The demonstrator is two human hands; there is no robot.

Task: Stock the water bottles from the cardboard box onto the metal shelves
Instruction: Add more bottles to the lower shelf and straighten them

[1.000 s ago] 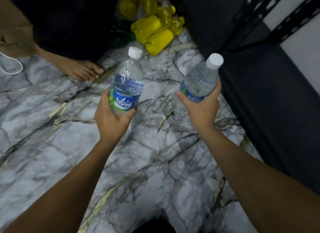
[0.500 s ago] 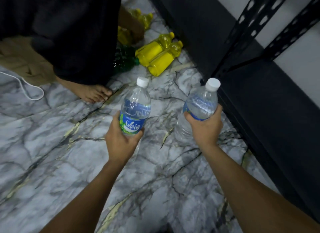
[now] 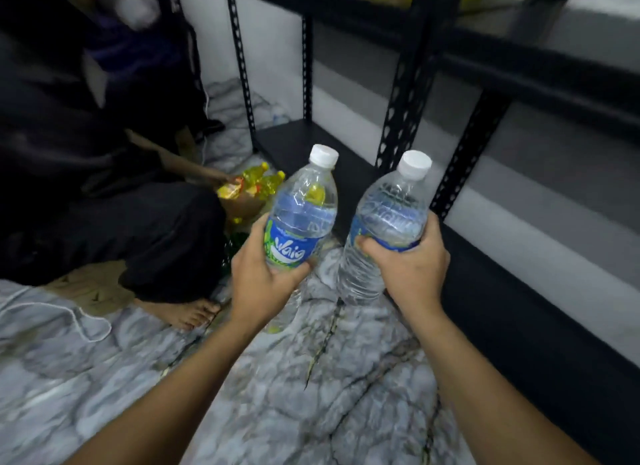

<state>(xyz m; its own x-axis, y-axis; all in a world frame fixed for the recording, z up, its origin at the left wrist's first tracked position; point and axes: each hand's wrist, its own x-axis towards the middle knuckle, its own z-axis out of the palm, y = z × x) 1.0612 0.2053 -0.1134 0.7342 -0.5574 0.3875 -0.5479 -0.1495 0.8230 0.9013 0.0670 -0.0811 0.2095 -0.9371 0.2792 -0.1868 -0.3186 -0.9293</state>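
Head view: left hand (image 3: 263, 284) wrapped closed round the label band of one water bottle (image 3: 300, 212), right hand (image 3: 412, 270) likewise closed round a second bottle (image 3: 388, 222), both capped, tilted and held aloft over the marble floor (image 3: 277, 395) near the black metal shelves (image 3: 408, 94). Probably full and fairly heavy, thin-walled and dentable, smooth, so best gripped at the label. Left and farther off, a seated person's bare foot (image 3: 183, 312) and yellow bottles (image 3: 256, 184); perforated uprights flank the low shelf opening ahead.

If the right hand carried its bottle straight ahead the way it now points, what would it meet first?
Probably the black upright post of the metal shelf, just beyond the bottle in the right hand; depth is unclear, so it might slip past onto the bottom shelf board.
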